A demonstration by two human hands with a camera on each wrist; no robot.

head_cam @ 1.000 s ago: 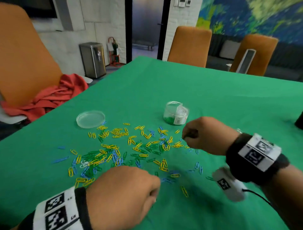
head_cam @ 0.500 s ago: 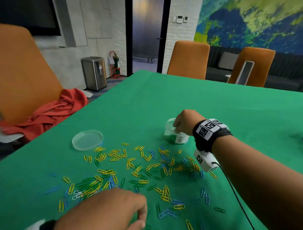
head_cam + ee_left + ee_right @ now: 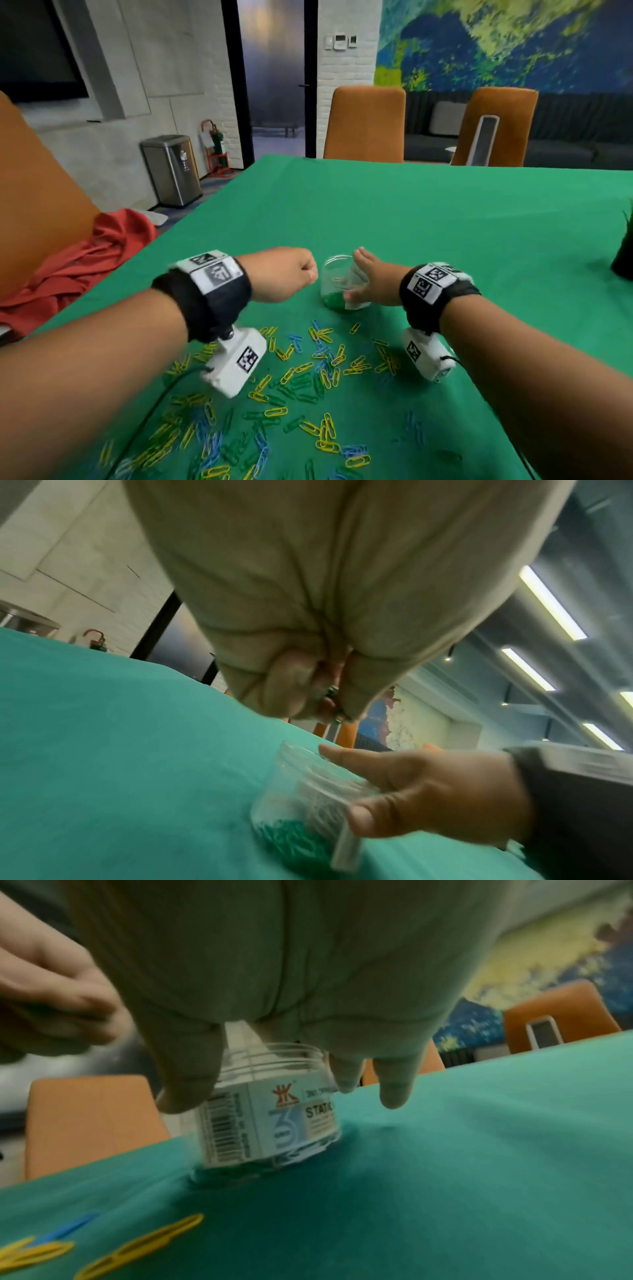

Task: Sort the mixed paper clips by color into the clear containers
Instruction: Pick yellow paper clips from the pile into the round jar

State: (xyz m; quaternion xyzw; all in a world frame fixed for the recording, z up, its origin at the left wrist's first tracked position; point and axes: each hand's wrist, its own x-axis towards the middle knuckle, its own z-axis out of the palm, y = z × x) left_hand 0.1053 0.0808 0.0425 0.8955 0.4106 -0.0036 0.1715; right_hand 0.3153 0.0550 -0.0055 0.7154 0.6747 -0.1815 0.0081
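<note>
A clear jar [image 3: 337, 287] with green clips in its bottom stands mid-table, tipped slightly toward my left hand [image 3: 291, 274]. That hand is a closed fist just left of the jar's mouth; in the left wrist view green paper clips [image 3: 333, 689] peek out between its curled fingers. My right hand [image 3: 363, 277] holds the jar from the right, thumb on the label [image 3: 253, 1123] and fingers along the far side of the rim. Mixed yellow, blue and green clips [image 3: 308, 377] lie scattered on the green cloth in front of the jar.
A red cloth [image 3: 85, 260] lies on the orange chair at the left. More orange chairs [image 3: 364, 126] stand beyond the far edge. A dark object [image 3: 623, 253] sits at the right edge. Bare green cloth [image 3: 445, 222] spreads behind the jar.
My left fist came up from the near edge to beside the jar's mouth. My right hand shifted from over the jar to holding its right side.
</note>
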